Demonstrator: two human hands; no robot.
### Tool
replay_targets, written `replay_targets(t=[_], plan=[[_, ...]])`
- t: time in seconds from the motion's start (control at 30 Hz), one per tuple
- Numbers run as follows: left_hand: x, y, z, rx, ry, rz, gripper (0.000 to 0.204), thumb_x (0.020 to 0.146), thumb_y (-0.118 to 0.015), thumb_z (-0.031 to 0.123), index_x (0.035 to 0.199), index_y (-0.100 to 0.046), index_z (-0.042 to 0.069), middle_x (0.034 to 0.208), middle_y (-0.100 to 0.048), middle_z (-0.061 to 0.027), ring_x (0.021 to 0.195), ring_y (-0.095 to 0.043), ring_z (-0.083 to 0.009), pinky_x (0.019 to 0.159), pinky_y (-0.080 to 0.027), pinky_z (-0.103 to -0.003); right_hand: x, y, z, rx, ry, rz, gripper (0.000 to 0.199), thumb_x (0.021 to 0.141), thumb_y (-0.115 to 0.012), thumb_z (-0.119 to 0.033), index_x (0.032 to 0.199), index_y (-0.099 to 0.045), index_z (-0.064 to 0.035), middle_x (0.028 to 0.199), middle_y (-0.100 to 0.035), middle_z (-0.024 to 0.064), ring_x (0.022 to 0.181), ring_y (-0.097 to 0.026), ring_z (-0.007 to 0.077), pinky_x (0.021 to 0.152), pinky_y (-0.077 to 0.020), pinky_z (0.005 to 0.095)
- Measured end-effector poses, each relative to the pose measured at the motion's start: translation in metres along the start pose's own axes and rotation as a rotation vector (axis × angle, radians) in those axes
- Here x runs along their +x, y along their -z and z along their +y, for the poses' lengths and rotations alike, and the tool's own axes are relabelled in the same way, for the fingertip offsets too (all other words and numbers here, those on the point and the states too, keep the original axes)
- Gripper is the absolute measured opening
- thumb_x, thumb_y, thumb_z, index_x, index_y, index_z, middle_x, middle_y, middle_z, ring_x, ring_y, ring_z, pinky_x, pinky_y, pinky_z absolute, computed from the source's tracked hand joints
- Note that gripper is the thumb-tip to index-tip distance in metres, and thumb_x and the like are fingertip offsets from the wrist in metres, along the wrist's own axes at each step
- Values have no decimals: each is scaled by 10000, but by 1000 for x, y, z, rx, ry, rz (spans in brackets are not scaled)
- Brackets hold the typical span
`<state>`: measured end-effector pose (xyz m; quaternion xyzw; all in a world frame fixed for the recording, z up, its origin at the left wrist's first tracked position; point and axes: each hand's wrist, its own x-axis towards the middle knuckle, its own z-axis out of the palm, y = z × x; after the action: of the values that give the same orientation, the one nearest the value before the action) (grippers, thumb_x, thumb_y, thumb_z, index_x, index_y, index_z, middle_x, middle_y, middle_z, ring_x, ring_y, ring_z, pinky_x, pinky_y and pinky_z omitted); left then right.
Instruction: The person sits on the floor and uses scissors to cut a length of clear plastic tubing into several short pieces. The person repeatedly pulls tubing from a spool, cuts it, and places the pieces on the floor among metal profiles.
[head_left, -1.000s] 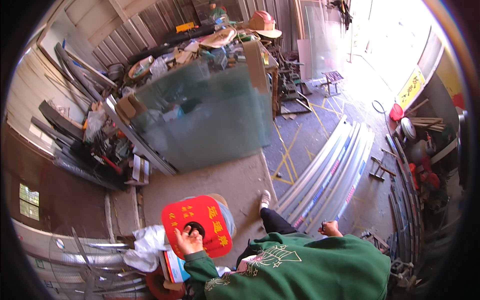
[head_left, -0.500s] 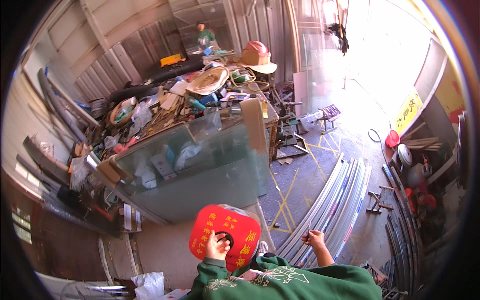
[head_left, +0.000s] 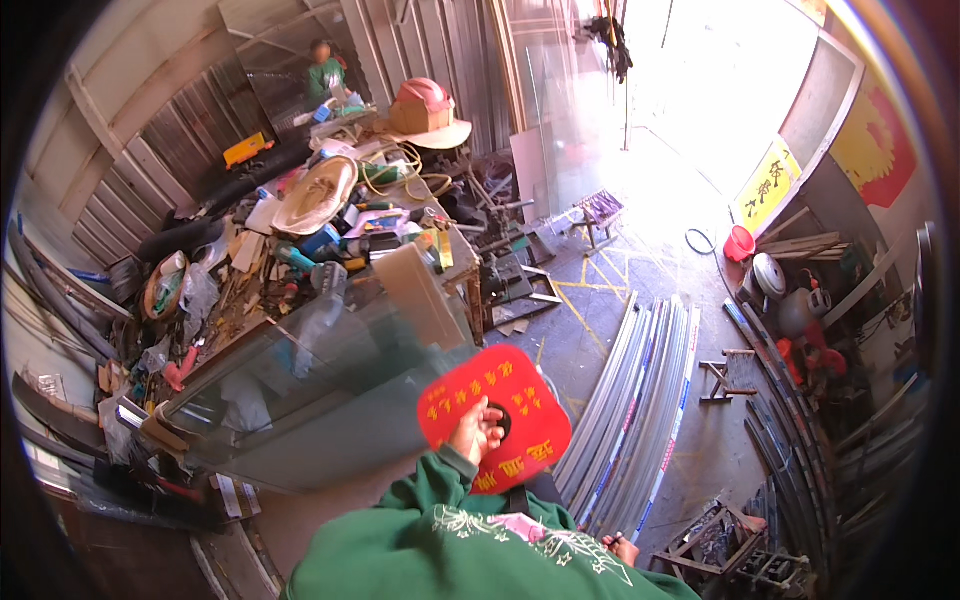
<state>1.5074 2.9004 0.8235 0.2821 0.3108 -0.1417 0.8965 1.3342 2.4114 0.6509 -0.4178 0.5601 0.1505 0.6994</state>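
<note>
My left hand (head_left: 480, 430) has its fingers hooked into the dark centre hole of a flat red reel (head_left: 530, 400) with rounded corners and yellow lettering. The reel's printed face points up, in front of my green sweatshirt (head_left: 420, 560). Low in the view, my right hand (head_left: 622, 548) is beside the sweatshirt's hem, its fingers curled closed. Whatever they hold is too small and too covered to make out. Just beyond this hand lies a bundle of long grey metal profiles (head_left: 635, 400) on the floor.
Large glass sheets (head_left: 330, 400) lean against a bench piled with tools and scraps. A straw hat (head_left: 318, 195) and a red helmet (head_left: 422, 105) lie on it. At the right are a small stool (head_left: 728, 375), a red bucket (head_left: 738, 243) and curved dark strips (head_left: 790, 420).
My view has swung to the right. The reel, still in my left hand, has turned and shifted right. My right hand, which held a thin dark item, has dropped closer to my body.
</note>
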Motion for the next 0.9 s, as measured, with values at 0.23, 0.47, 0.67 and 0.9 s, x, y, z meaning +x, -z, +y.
replay_targets(t=[0.23, 0.47, 0.67, 0.9], plan=[[80, -96, 23, -15, 2, 27, 405, 926, -605, 486, 927, -626, 81, 796, -621, -31, 675, -584, -188, 553, -436, -295, 49, -50, -95, -163, 177, 72, 148, 911, -581, -141, 818, -562, -28, 657, -646, 168, 443, -581, 245, 342, -446, 328], [161, -146, 66, 26, 52, -82, 456, 940, -564, 506, 975, -636, 57, 842, -639, -66, 698, -588, -204, 556, -457, -315, 32, -133, -190, -68, 385, -17, 191, 931, -663, -202, 973, -620, -20, 852, -701, 115, 686, -699, 192, 513, -528, 264], [229, -164, 86, 131, 102, 78, 464, 918, -605, 519, 943, -603, 56, 778, -548, -35, 669, -569, -180, 541, -426, -283, 2, -156, -172, -60, 262, 123, 190, 920, -667, -234, 989, -640, -59, 895, -716, 122, 748, -718, 209, 553, -551, 281], [280, -168, 95, 160, 158, 64, 445, 919, -615, 509, 915, -600, 64, 789, -539, -24, 665, -573, -166, 538, -420, -277, -22, -132, -153, -1, 91, 376, 205, 933, -632, -200, 976, -619, 0, 856, -707, 133, 703, -713, 224, 493, -527, 293]])
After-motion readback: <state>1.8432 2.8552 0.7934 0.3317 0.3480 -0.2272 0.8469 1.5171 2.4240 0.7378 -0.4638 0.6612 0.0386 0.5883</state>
